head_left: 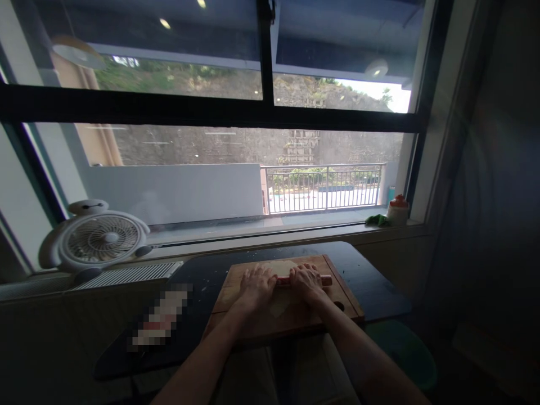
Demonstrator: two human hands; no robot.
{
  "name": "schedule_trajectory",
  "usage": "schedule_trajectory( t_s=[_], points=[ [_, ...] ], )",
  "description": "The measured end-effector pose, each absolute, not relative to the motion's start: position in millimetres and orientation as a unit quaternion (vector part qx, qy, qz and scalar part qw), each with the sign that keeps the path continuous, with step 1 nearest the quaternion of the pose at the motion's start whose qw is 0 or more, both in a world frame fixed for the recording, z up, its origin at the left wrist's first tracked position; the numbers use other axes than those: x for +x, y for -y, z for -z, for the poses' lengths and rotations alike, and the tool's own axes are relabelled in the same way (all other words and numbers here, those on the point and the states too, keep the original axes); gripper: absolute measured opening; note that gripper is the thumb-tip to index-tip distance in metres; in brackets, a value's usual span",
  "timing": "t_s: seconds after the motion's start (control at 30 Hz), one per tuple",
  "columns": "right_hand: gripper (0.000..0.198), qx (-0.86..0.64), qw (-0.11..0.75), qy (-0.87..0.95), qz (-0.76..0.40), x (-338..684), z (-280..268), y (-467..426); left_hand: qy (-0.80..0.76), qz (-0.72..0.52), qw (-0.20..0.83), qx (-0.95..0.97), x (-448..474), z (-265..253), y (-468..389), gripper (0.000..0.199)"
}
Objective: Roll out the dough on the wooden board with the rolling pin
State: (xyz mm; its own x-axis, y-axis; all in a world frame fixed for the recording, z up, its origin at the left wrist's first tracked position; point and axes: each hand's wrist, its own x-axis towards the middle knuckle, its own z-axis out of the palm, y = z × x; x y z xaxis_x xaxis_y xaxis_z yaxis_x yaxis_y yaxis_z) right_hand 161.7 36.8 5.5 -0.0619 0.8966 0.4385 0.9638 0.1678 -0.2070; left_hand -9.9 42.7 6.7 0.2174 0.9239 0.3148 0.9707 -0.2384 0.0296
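Observation:
A wooden cutting board (223, 298) lies on the dark table, with a thin, pale sheet of dough (278, 304) spread over it. Across the dough rests a reddish-brown rolling pin (326, 280), whose right end sticks out past my right hand (307, 278). My right hand is curled over the pin from above. My left hand (258, 283) covers the pin's left end, its fingers laid over the top and hiding that end. A short stretch of the pin shows between the two hands. Dough shows both beyond the pin and on the near side of it.
Left of the board, a blurred-out item (160, 318) lies on the dark table (371, 287). A white fan (105, 236) stands by the window at left. On the sill at right are a white container (397, 211) and a green cloth-like thing (376, 220). A green stool (400, 351) is below right.

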Motion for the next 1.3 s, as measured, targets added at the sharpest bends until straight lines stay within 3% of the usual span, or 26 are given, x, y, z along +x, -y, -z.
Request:
schedule_trajectory(
  t_s=[0.27, 0.7, 0.97, 1.3],
  points=[
    [0.042, -0.65, 0.215, 0.727, 0.048, 163.7, -9.2, -63.3, 0.624, 0.102, 0.053, -0.773, -1.1, -26.4, -55.2, 0.042],
    [0.038, -0.61, 0.281, 0.737, 0.078, 163.7, 10.6, 2.5, 0.544, 0.202, 0.15, -0.8, -22.4, 12.7, -0.4, 0.041],
    [0.042, -0.644, 0.231, 0.726, 0.065, 159.9, -8.1, -31.9, 0.586, 0.11, 0.051, -0.801, -14.0, -12.7, -30.2, 0.048],
    [0.043, -0.654, 0.204, 0.727, 0.053, 160.2, -11.2, -59.1, 0.6, 0.104, 0.027, -0.793, -3.8, -29.2, -52.5, 0.039]
  ],
)
